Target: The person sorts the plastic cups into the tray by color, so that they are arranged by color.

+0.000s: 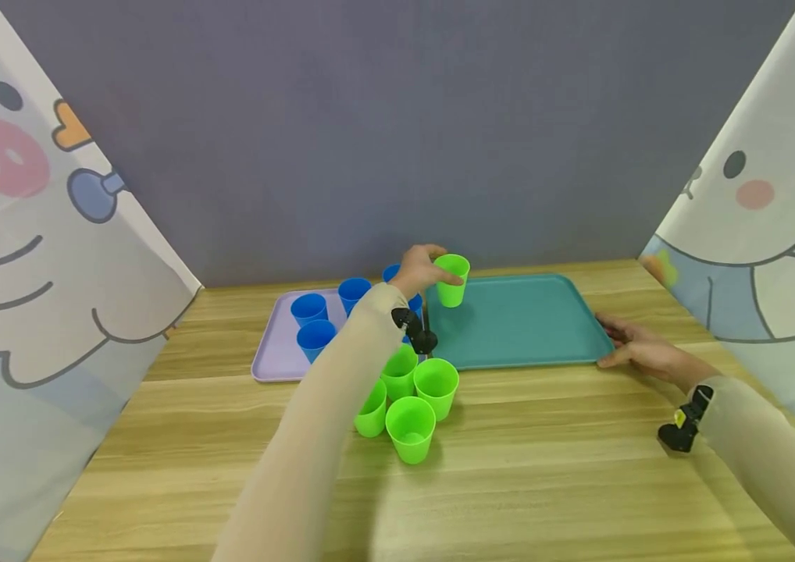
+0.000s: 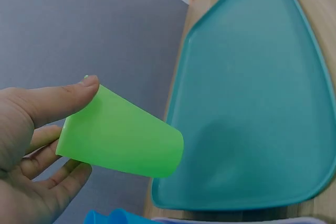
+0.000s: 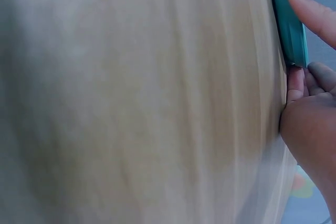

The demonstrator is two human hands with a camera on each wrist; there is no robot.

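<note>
My left hand [image 1: 417, 275] holds a lime-green plastic cup [image 1: 452, 290] by its rim, thumb on one side and fingers on the other. In the left wrist view that cup [image 2: 123, 137] has its base pointing toward the teal tray [image 2: 252, 93], over the end nearest the lilac tray. A shadow falls on the tray surface there. At the opposite end of the teal tray [image 1: 520, 324], my right hand [image 1: 639, 350] grips the near right corner. The right wrist view has the thumb on the tray's side [image 3: 290, 24] and the fingers round the corner.
Several blue cups [image 1: 316, 338] stand on the lilac tray [image 1: 272, 355], partly hidden by my left arm. Several green cups [image 1: 411, 431] stand upright on the wooden table [image 1: 545, 460] in front of the trays. A grey panel [image 1: 397, 140] rises behind, with printed cloth [image 1: 4, 257] at both sides.
</note>
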